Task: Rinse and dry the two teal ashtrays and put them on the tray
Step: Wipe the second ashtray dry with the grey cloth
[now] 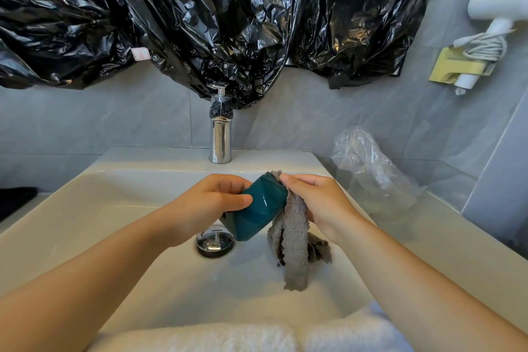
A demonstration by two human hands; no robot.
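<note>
Left hand (211, 203) grasps the tilted ashtray (257, 213) over the sink (114, 208); right hand (317, 203) pinches the cloth (294, 240) at its far rim — a slick side could slip and chip.

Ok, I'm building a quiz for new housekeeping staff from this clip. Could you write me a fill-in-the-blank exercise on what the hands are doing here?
1. The left hand holds the teal ashtray above the white ____.
2. The right hand grips a ____ cloth against the ashtray.
3. On the wall at the right hangs a white ____.

Missing words: sink; grey; hair dryer.
</note>
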